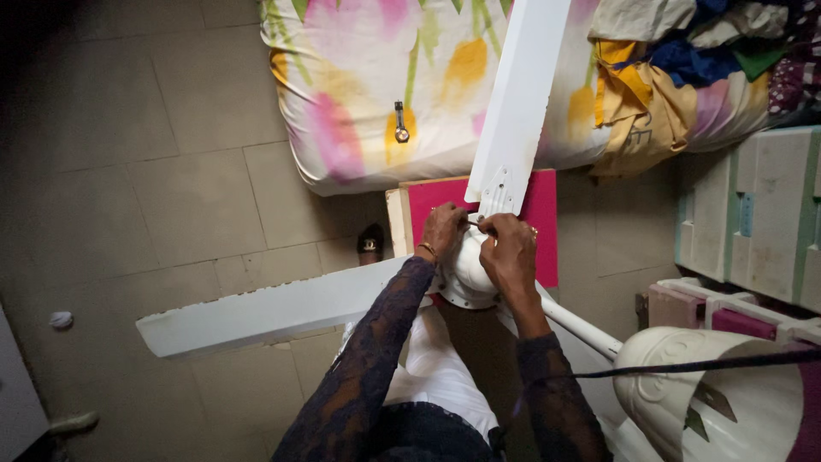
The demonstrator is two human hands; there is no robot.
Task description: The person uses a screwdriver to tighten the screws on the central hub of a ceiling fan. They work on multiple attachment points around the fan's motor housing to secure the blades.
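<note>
I look down from high up at a white ceiling fan. Its round motor hub [466, 278] is just under my hands. One white blade [516, 103] runs away from me, another blade [265, 312] stretches to the left. My left hand [442, 229] and my right hand [508, 253] meet at the root of the far blade, fingers pinched together on a thin dark tool [473, 223] or screw there. What exactly each hand grips is too small to tell. Both arms wear dark lace sleeves.
Far below, a mattress [368, 103] with a flowered sheet lies on the tiled floor [171, 171], clothes [684, 60] piled on its right end. A pink-topped stool or box [543, 222] stands under me. A shoe [370, 244], pale cabinets [761, 214] and a white lamp-like shade [710, 393] are nearby.
</note>
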